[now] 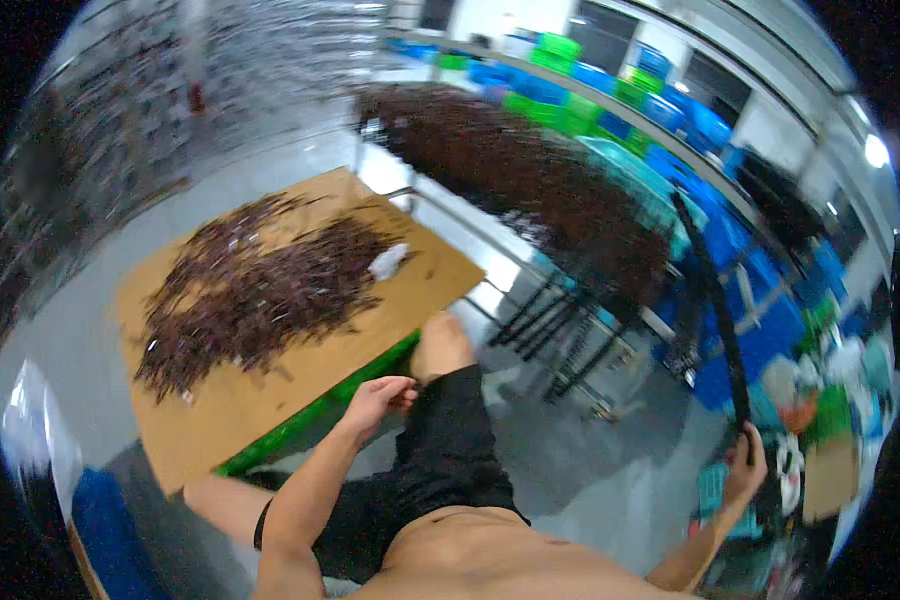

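Observation:
My right hand (748, 465), out at the right, is closed round the lower end of a long, thin black strip (722, 315) that rises well above it. My left hand (382, 402) is over my left thigh near the knee, its fingers curled together. Whatever it may hold is hidden. In front of me to the left, a brown board (240, 425) carries a loose heap of thin dark reddish-brown pieces (260, 290). A crumpled white scrap (388, 262) lies at the heap's right side. Motion blurs the view.
Beyond the board, a rack bears a long dark brown mass (530, 180), with several black strips (550, 325) below it. Blue and green crates (570, 100) line the back. Bags and mixed items crowd the right. A clear plastic bag (35, 420) stands at the left.

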{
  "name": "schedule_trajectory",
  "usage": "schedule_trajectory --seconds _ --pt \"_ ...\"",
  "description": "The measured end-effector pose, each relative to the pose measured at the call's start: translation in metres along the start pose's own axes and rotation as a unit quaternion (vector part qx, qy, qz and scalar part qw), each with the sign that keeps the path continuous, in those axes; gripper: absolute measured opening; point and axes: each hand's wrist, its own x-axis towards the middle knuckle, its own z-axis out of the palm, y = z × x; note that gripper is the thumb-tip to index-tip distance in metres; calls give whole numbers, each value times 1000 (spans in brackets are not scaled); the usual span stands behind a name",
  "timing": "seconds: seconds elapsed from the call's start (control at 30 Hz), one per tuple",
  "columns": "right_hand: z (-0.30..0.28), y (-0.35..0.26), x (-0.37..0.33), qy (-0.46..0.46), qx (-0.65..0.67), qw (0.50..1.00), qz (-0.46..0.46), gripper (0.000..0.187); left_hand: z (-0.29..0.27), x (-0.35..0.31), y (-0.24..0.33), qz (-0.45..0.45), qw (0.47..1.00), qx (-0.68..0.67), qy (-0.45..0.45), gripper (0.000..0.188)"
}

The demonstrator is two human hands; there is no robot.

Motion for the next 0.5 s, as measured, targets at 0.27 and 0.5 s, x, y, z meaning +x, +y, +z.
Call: schedule_trajectory --seconds 0.27,0.5 --pt "146 -110 42 -268 235 933 -47 17 -54 -32 -4 70 977 -90 179 49" --pt "355 -223 -12 -693 382 597 -131 20 -103 -57 -5 369 774 -437 272 42"
